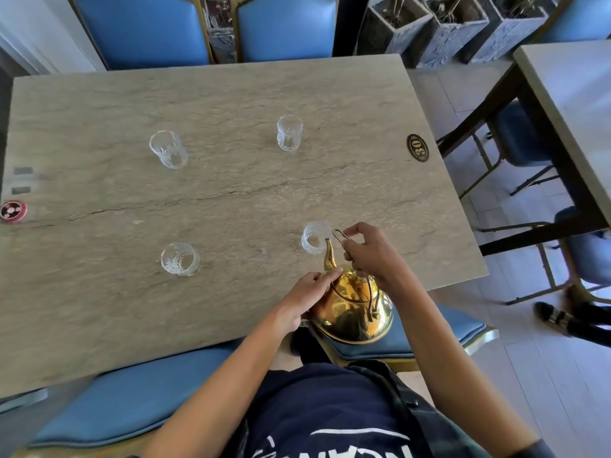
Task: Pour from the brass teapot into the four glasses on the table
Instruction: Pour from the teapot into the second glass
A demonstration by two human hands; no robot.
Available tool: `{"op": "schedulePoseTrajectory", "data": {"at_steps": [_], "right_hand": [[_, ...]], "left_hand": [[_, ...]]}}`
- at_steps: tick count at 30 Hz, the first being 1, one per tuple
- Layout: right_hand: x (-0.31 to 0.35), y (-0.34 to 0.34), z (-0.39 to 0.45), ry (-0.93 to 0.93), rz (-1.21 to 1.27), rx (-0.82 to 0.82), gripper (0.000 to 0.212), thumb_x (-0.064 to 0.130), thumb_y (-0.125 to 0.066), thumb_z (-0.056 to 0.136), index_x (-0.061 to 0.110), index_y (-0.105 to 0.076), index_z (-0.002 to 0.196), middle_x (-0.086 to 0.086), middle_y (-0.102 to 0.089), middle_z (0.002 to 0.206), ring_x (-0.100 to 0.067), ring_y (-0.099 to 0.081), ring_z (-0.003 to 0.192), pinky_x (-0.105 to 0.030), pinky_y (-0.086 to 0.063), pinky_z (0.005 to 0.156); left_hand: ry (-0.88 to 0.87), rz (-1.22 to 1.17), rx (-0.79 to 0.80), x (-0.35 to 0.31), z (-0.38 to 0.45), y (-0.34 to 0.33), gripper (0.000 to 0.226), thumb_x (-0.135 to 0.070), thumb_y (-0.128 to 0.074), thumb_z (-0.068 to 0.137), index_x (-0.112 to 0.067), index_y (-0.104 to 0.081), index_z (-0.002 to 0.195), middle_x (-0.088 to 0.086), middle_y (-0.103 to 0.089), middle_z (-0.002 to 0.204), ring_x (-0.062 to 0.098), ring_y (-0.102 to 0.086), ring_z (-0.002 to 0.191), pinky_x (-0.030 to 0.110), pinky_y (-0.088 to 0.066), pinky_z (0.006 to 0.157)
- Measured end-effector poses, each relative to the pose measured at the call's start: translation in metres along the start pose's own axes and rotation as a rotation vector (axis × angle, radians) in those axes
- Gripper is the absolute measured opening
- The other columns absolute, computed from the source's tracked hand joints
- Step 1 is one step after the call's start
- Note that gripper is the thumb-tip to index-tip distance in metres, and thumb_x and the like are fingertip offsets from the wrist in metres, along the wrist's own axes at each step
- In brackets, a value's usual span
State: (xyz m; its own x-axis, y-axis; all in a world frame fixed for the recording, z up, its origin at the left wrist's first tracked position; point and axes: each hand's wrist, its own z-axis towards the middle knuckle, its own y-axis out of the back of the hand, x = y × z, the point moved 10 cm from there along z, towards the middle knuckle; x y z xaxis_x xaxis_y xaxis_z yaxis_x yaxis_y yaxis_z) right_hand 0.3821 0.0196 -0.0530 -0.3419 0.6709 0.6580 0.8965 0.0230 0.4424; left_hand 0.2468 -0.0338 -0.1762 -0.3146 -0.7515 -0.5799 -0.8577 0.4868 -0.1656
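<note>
The brass teapot [353,309] hangs tilted above the table's near edge, its spout tip just over the rim of the near right glass [314,238]. My right hand [370,252] is shut on the teapot's wire handle, above the pot. My left hand [304,299] rests against the pot's left side, fingers touching near the lid and the base of the spout. Three other clear glasses stand upright: near left [180,259], far left [168,149], far right [289,133]. No stream of liquid is visible.
The stone-look table [215,193] has a crack running across its middle and an oval "30" plaque [418,147] near the right edge. A red round object [13,210] lies at the left edge. Blue chairs [142,28] surround the table. Another table [568,94] stands right.
</note>
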Motion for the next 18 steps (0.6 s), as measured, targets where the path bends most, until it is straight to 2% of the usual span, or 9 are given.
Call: {"op": "schedulePoseTrajectory", "data": {"at_steps": [3, 7, 9, 14, 18], "right_hand": [[0.0001, -0.0001, 0.0007, -0.001, -0.015, -0.002, 0.032, 0.012, -0.053, 0.097, 0.010, -0.057, 0.128, -0.006, -0.062, 0.072, -0.013, -0.051, 0.053, -0.025, -0.039, 0.041], [-0.0001, -0.0016, -0.0003, -0.003, -0.027, -0.005, 0.030, 0.011, -0.053, 0.097, 0.010, -0.057, 0.127, -0.007, -0.061, 0.073, -0.014, -0.050, 0.052, -0.025, -0.038, 0.040], [0.0000, -0.0022, -0.0007, -0.009, -0.022, -0.005, 0.029, 0.011, -0.053, 0.097, 0.010, -0.057, 0.126, -0.007, -0.061, 0.074, -0.014, -0.049, 0.053, -0.026, -0.038, 0.041], [0.0000, -0.0037, -0.0020, -0.014, -0.016, -0.003, 0.029, 0.011, -0.053, 0.097, 0.011, -0.056, 0.126, -0.007, -0.062, 0.074, -0.014, -0.049, 0.053, -0.028, -0.039, 0.044], [-0.0002, -0.0039, -0.0029, -0.027, -0.005, -0.001, 0.027, 0.012, -0.052, 0.098, 0.013, -0.056, 0.125, -0.007, -0.062, 0.075, -0.014, -0.049, 0.054, -0.026, -0.039, 0.043]], "left_hand": [[-0.003, -0.001, 0.012, -0.0015, -0.0015, -0.0007, 0.077, -0.076, -0.063, 0.085, -0.005, -0.077, 0.110, 0.012, -0.077, 0.095, 0.027, -0.075, 0.087, 0.031, -0.054, 0.076], [0.011, -0.013, 0.009, 0.0038, 0.0008, 0.0003, 0.086, -0.081, -0.065, 0.078, -0.007, -0.075, 0.120, 0.019, -0.076, 0.119, 0.036, -0.073, 0.111, 0.029, -0.055, 0.076], [0.015, -0.007, 0.010, 0.0054, 0.0032, 0.0018, 0.089, -0.084, -0.066, 0.075, -0.008, -0.074, 0.121, 0.018, -0.076, 0.120, 0.035, -0.073, 0.112, 0.030, -0.055, 0.077], [0.017, 0.014, 0.021, 0.0075, 0.0076, 0.0046, 0.105, -0.095, -0.067, 0.055, -0.013, -0.075, 0.119, 0.010, -0.080, 0.110, 0.027, -0.077, 0.102, 0.036, -0.056, 0.086], [-0.006, 0.006, 0.037, 0.0056, 0.0055, 0.0037, 0.088, -0.086, -0.065, 0.070, -0.007, -0.074, 0.107, 0.012, -0.074, 0.093, 0.026, -0.074, 0.085, 0.034, -0.056, 0.078]]}}
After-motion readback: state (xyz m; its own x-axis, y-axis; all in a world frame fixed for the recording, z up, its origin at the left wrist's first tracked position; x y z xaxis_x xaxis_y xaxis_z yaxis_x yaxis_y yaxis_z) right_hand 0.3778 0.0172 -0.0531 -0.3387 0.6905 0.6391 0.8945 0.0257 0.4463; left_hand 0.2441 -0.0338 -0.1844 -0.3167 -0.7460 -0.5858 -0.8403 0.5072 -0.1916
